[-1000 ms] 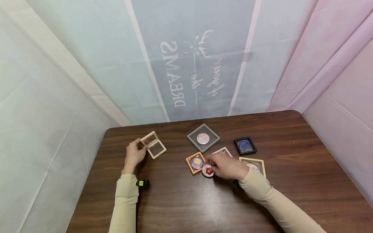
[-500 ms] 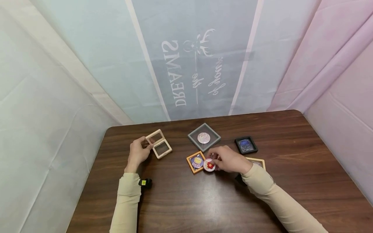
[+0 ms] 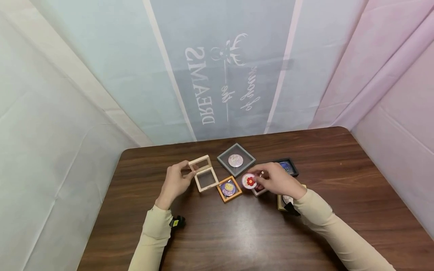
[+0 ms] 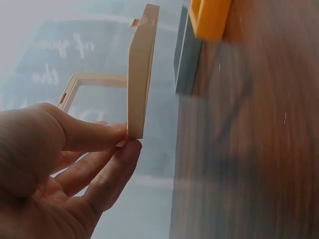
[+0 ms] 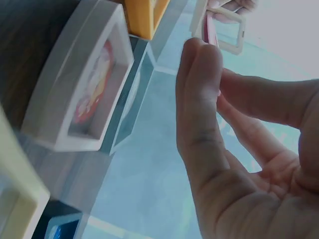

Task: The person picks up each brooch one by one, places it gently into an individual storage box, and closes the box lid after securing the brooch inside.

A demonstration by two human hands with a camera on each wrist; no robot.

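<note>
My left hand (image 3: 174,184) pinches a cream hinged display frame (image 3: 200,188) by its edge, thumb on one side and fingers on the other. In the left wrist view the two halves of the frame (image 4: 141,74) stand spread apart, with clear film across them. My right hand (image 3: 279,180) pinches a round badge (image 3: 249,181) with a red flower on a white face, held above the table. The right wrist view catches this badge (image 5: 211,30) edge-on beyond the fingertips, with the cream frame behind it.
An orange frame (image 3: 223,199) with a purple-and-yellow badge lies between the hands. Behind it is a grey frame (image 3: 226,168) holding a pale badge. A whitish frame (image 5: 75,79), a black one (image 3: 294,170) and a yellow one (image 3: 280,203) are partly covered by the right arm.
My left hand has carried the spread frame rightward, up beside the orange frame. The right hand has lifted the flower badge and moved it slightly up and right, clear of the orange frame.
</note>
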